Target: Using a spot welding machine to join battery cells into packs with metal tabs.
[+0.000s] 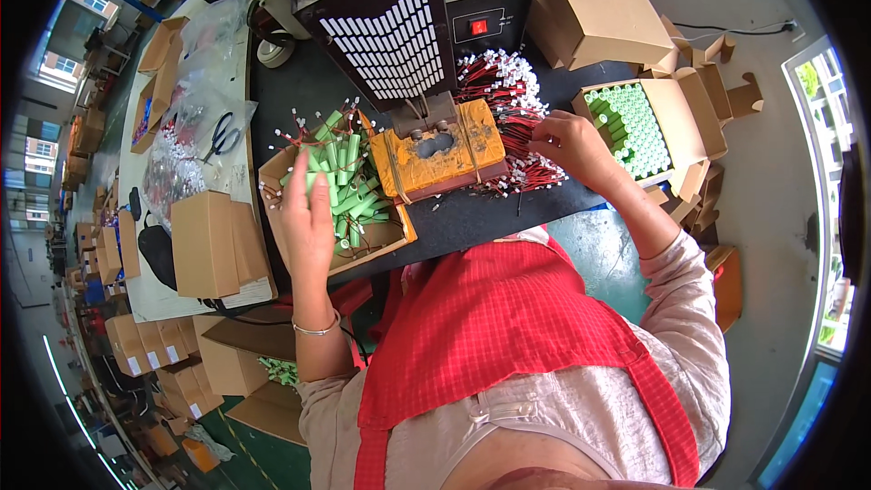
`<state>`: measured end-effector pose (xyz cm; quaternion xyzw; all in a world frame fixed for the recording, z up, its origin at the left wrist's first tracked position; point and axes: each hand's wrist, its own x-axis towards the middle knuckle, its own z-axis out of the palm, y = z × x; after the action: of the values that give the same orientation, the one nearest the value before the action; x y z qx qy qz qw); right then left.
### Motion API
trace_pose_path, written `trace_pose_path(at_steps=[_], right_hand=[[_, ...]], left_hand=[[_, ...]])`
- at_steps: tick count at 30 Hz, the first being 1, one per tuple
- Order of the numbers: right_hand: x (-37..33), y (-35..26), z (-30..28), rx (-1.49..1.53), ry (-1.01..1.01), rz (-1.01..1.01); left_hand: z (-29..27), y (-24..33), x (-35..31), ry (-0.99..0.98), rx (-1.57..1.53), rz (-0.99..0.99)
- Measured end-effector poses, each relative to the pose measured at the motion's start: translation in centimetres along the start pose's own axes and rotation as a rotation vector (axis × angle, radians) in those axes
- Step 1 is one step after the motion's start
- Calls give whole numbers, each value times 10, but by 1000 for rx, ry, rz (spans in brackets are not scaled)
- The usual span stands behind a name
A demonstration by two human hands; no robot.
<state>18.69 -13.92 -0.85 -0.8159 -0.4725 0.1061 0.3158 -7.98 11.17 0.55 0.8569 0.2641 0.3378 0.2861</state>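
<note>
My left hand [308, 222] is at the left side of an open cardboard box [375, 252], its fingers stretched and the thumb apart. In that box lie many light-green cylindrical battery cells [345, 172], several with red and black wires attached. My right hand [577, 147] is at the right edge of a pile of red and black wire leads [522, 122] with white connectors, fingertips pinched on a lead. Between my hands sits a spot-welding machine's yellow block [440, 150], strapped with rubber bands and dark in the middle. Metal electrodes [419, 109] stand just behind it.
The machine's black housing [381, 36] rises at the back, beside a control panel with a red switch [479, 27]. A box of upright green cells [631, 127] is at the right, a closed carton [599, 18] behind it. Scissors [223, 136] and cartons [213, 245] lie on the left table.
</note>
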Motion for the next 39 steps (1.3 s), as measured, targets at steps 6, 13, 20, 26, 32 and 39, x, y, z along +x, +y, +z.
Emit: trace_pose_path(at_steps=[6, 13, 20, 26, 32, 39], right_hand=[[-5, -8, -29, 62, 67, 68], [-44, -44, -35, 539, 95, 143], [-54, -57, 1, 630, -125, 16], [-17, -84, 23, 767, -131, 188], [18, -83, 22, 802, -183, 223], [32, -84, 20, 810, -281, 309]], left_hand=[[14, 45, -2, -350, -689, -315], [71, 77, -15, -331, -1354, -589], [90, 83, -21, -338, -1338, -568], [90, 85, -21, -189, -1085, -303], [81, 58, 7, -98, -444, 38], [86, 56, 14, -118, -404, 21]])
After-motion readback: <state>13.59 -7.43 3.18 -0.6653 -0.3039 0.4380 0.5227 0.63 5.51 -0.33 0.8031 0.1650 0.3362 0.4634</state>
